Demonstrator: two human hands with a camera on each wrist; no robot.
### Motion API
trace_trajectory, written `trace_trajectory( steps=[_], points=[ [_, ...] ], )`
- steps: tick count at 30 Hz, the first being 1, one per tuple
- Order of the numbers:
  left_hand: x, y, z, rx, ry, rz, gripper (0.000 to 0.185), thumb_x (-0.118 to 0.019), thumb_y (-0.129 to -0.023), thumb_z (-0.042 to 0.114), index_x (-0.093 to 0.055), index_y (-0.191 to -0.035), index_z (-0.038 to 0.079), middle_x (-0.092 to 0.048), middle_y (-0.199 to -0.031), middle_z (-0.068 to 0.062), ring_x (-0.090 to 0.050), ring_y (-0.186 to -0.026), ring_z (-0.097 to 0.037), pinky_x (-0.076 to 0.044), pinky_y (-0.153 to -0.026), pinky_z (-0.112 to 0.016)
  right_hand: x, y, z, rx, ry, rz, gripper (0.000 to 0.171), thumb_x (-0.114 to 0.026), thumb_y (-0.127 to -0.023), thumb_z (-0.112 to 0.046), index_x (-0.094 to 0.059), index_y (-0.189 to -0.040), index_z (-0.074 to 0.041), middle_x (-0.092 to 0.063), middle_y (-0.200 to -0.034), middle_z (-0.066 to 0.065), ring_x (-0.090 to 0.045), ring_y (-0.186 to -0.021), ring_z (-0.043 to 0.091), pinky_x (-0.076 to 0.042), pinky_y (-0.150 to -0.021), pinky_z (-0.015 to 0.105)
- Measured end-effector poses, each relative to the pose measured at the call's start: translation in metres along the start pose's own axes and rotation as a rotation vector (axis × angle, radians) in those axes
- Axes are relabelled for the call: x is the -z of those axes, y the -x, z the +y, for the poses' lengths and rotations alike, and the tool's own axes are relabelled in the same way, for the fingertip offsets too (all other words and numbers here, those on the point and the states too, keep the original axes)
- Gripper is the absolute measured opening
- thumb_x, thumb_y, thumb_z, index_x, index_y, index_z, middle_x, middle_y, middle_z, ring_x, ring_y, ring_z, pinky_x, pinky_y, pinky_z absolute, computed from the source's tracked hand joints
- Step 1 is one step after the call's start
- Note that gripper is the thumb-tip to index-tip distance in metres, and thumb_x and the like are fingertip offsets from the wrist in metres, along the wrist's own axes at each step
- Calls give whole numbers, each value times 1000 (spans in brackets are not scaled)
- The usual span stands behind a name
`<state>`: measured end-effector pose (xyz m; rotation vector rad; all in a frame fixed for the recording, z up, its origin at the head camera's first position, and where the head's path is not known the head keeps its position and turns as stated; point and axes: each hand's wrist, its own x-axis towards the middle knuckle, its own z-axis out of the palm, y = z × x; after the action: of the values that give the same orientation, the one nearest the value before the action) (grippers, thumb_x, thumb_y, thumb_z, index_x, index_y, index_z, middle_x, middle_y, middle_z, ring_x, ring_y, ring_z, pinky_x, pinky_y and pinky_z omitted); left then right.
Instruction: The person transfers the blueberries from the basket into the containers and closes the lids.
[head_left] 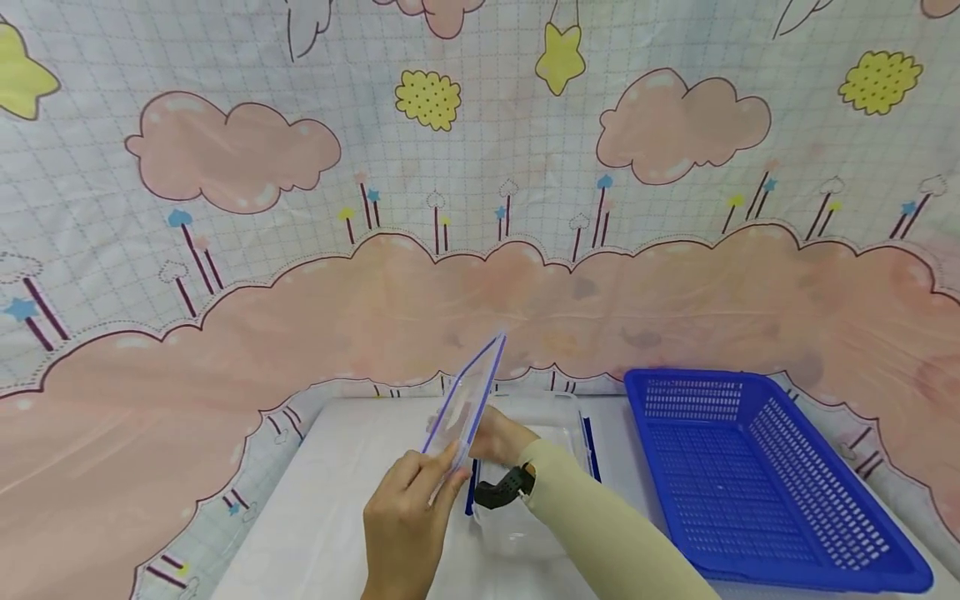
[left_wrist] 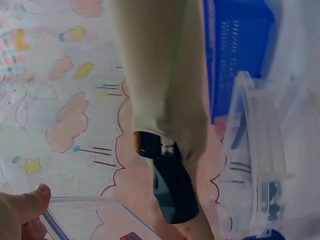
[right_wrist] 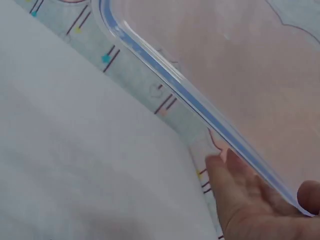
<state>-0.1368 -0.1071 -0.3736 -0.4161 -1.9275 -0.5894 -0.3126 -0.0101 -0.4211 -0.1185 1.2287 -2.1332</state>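
A clear plastic lid [head_left: 471, 398] with a blue seal along its edge is held tilted on its side above the table. My left hand [head_left: 408, 508] grips its near lower edge, and the left thumb [left_wrist: 37, 200] shows there in the left wrist view. My right hand [head_left: 497, 437] reaches in behind the lid, partly hidden by it. In the right wrist view the right hand [right_wrist: 250, 210] has fingers and thumb on either side of the lid's edge. Below the right forearm stands a clear plastic box [head_left: 517, 533] with dark blue side clips [head_left: 592, 450].
A blue plastic basket [head_left: 738, 483] with perforated sides stands at the right of the white table [head_left: 300, 500]. A patterned cloth [head_left: 480, 308] hangs behind the table and runs along its left side. A dark band with a device [head_left: 504, 487] is on the right wrist.
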Motion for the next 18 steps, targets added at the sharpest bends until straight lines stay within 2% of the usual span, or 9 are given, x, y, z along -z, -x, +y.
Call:
trace_trajectory(
  steps=[2,3,4,6,9,13,16,18],
  points=[
    [1,-2,1,87,54,28,28,-79,-80,26,-78,-102,9,-61,-76,4,-52,-62,-6,-43,-54,-13,-1,2,3,-17,-19,-25,41,-27,-108,-21,-45,-135,5,-55,-131,19,-51,-127,31,-38,-112,42],
    [2,-2,1,154,82,40,30,-83,-75,22,-79,-102,10,-62,-76,5,-54,-63,-5,-44,-55,-12,-1,3,4,-15,-40,-23,44,-27,-108,-20,-38,-141,8,-49,-140,24,-45,-134,35,-35,-114,45],
    [3,-3,-1,231,118,53,32,-86,-70,17,-79,-101,11,-62,-76,5,-56,-64,-4,-46,-57,-11,-1,4,5,-8,-49,-26,46,-26,-109,-19,-32,-145,10,-41,-147,27,-38,-139,38,-32,-116,47],
    [8,-5,-6,402,194,80,35,-88,-67,10,-79,-101,11,-63,-77,6,-60,-67,-3,-50,-61,-10,2,6,6,17,-57,14,43,-29,-108,-12,-34,-145,11,-38,-149,28,-36,-141,38,-31,-117,46],
    [20,-5,-20,677,285,106,33,-85,-73,7,-77,-105,8,-62,-81,6,-62,-70,0,-52,-65,-9,8,10,5,48,-13,77,40,-35,-107,-8,-39,-141,11,-50,-139,27,-47,-132,38,-35,-114,46],
    [30,7,-44,1006,472,149,39,-79,-83,12,-68,-117,-1,-60,-90,3,-63,-71,-1,-55,-69,-13,20,19,0,75,112,171,38,-45,-104,-8,-46,-138,10,-64,-113,11,-62,-105,22,-44,-108,40],
    [27,26,-62,1203,627,177,52,-76,-85,19,-59,-126,-8,-59,-91,1,-66,-72,-4,-58,-70,-20,27,26,-6,98,195,264,37,-54,-100,-7,-52,-133,11,-66,-102,8,-63,-88,14,-53,-96,33],
    [22,42,-72,1286,699,171,56,-75,-87,22,-56,-128,-11,-60,-90,2,-65,-73,-5,-59,-70,-23,32,30,-10,108,239,321,36,-59,-97,-6,-56,-128,13,-67,-98,9,-64,-80,13,-57,-86,29]
  ],
)
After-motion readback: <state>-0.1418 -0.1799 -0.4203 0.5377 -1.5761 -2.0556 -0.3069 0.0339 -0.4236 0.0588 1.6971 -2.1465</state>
